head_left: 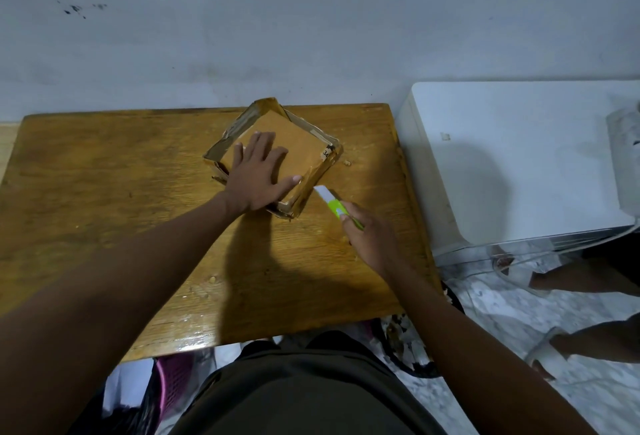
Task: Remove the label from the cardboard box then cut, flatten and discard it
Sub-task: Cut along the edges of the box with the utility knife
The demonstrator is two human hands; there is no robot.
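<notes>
Filling most of the lower view, the wooden bench (104,192) runs out from under both arms, a grey wall behind it. To the right of the right hand stands a white cabinet (519,157), just beside the bench edge, with someone's sandalled feet (543,351) on the marble floor below it.

The box (301,137) lies on the far part of the bench, turned corner-on like a diamond, its taped side walls crumpled and its brown top panel facing up. A small white scrap of label (325,151) with black print clings near the box's right corner, well beyond the left fingertips.

The left hand (258,175) lies flat on the top panel, fingers (266,144) spread wide and pressing down, the thumb reaching toward the near right edge.

The right hand (370,237) is closed around a green cutter (334,204), its fingers wrapped on the handle. The pale blade end points up-left, just beside the box's near right edge; whether it touches the cardboard cannot be told.
</notes>
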